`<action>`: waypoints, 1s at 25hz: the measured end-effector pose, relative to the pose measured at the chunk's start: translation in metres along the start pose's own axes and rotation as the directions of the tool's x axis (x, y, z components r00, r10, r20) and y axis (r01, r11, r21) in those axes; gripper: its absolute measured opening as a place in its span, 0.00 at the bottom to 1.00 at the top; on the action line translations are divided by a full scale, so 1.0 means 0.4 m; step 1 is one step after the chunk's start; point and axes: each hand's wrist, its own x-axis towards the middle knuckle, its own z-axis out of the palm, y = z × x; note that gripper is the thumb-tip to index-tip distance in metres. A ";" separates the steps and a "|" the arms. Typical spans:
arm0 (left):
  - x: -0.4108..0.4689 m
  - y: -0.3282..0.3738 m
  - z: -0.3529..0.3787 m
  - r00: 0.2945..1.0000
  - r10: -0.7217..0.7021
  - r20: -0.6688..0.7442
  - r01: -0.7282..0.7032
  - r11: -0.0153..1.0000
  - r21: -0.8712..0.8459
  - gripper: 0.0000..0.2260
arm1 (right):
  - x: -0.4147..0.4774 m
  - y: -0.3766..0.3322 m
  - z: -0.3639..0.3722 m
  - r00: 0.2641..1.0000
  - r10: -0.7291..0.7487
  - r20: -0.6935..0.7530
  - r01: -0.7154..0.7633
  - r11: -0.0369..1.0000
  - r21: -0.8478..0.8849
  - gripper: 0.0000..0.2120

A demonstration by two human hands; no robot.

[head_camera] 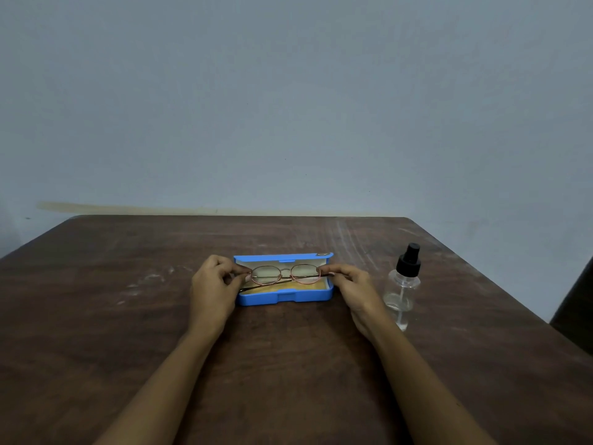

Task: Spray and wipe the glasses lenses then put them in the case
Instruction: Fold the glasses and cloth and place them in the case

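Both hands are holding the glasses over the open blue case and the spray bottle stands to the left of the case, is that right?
Not quite. The head view shows the spray bottle standing to the right of the case, near the right hand. The rest holds: it and the left hand hold the glasses over the open blue case.

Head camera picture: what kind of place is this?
Probably a plain room; home or office, I cannot tell. Clues: a worn dark brown wooden table, a bare pale blue-grey wall behind it, and a clear spray bottle with a black top.
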 end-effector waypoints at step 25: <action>-0.004 0.008 -0.008 0.999 0.004 -0.040 -0.008 0.996 -0.094 0.03 | -0.018 -0.017 0.013 0.962 -0.272 -0.005 0.210 0.753 -0.624 0.10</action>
